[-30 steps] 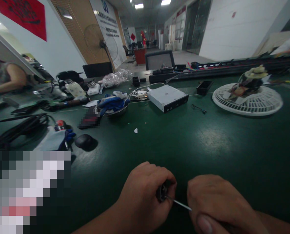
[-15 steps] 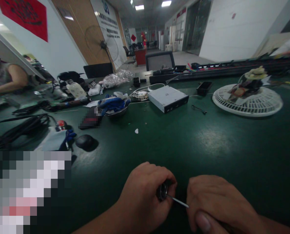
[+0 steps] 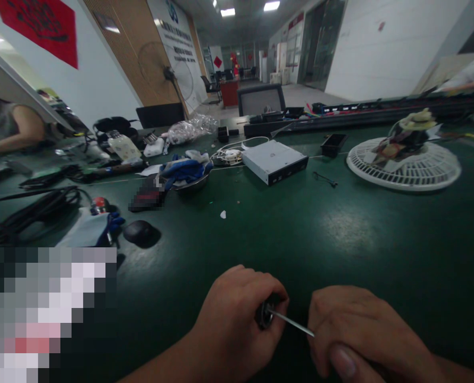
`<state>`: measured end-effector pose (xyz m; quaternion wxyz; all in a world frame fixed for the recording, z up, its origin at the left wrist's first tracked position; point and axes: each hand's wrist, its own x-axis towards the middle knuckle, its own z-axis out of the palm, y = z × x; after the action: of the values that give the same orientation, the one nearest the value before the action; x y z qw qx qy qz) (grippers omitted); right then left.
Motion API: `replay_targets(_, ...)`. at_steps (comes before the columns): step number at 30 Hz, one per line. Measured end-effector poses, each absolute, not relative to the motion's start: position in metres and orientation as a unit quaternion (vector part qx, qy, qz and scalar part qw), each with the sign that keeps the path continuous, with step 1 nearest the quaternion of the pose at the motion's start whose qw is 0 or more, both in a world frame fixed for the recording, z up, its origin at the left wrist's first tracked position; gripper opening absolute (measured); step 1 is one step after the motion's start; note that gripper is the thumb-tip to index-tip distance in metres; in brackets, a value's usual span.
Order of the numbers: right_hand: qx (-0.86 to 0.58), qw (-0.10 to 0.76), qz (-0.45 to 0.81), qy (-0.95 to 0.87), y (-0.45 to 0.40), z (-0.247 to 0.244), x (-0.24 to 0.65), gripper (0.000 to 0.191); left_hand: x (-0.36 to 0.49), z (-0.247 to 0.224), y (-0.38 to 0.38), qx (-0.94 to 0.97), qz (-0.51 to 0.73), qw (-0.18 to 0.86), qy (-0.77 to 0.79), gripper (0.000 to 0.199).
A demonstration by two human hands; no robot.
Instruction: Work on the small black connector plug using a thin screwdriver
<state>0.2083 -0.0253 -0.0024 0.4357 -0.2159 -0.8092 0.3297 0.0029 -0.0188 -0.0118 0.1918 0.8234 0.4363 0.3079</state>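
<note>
My left hand (image 3: 242, 319) is curled round a small dark round part (image 3: 265, 314), whose open end faces right between thumb and forefinger. My right hand (image 3: 352, 330) is closed on a tool with a thin metal shaft (image 3: 294, 322); its handle is hidden in the fist. The shaft's tip meets the dark part at its opening. Both hands are low in the head view, a short gap apart, over the green table (image 3: 260, 239).
A black mouse (image 3: 139, 232) lies left, with black cables (image 3: 33, 213) beyond it. Farther back are a bowl with blue gloves (image 3: 189, 173), a silver disc drive (image 3: 274, 159) and a white fan guard with motor (image 3: 404, 165). A person (image 3: 15, 125) sits at the far left.
My right hand has moved slightly right, and more of the metal shaft shows. The shaft's tip sits a little higher at the dark part. My left hand has barely moved.
</note>
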Motion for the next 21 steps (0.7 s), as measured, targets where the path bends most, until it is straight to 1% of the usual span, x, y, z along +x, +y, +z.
replay_targets(2,-0.255,0.430,0.311,-0.808,-0.0258,-0.0018,0.2078,0.028,0.0026,-0.0116,-0.0194,0.823,0.301,0.199,0.439,0.013)
replay_targets(4,-0.288,0.427,0.302,-0.803,-0.0258,-0.0023,0.2075,0.027,0.0022,-0.0116,-0.0196,0.822,0.298,0.202,0.441,0.013)
replay_targets(5,-0.277,0.437,0.302,-0.801,-0.0257,-0.0028,0.2077,0.027,0.0019,-0.0116,-0.0196,0.823,0.298,0.201,0.440,0.013)
replay_targets(10,-0.257,0.409,0.320,-0.815,-0.0256,-0.0045,0.2097,0.032,0.0010,-0.0119,-0.0187,0.827,0.300,0.194,0.434,0.013)
replay_targets(15,-0.215,0.433,0.359,-0.798,-0.0232,-0.0048,0.2080,0.035,0.0022,-0.0112,-0.0181,0.826,0.302,0.189,0.436,0.012)
replay_targets(17,-0.209,0.427,0.367,-0.800,-0.0222,-0.0049,0.2077,0.035,0.0026,-0.0115,-0.0181,0.828,0.299,0.188,0.436,0.012)
replay_targets(21,-0.190,0.418,0.347,-0.818,-0.0228,-0.0043,0.2072,0.033,0.0027,-0.0122,-0.0180,0.826,0.298,0.191,0.439,0.012)
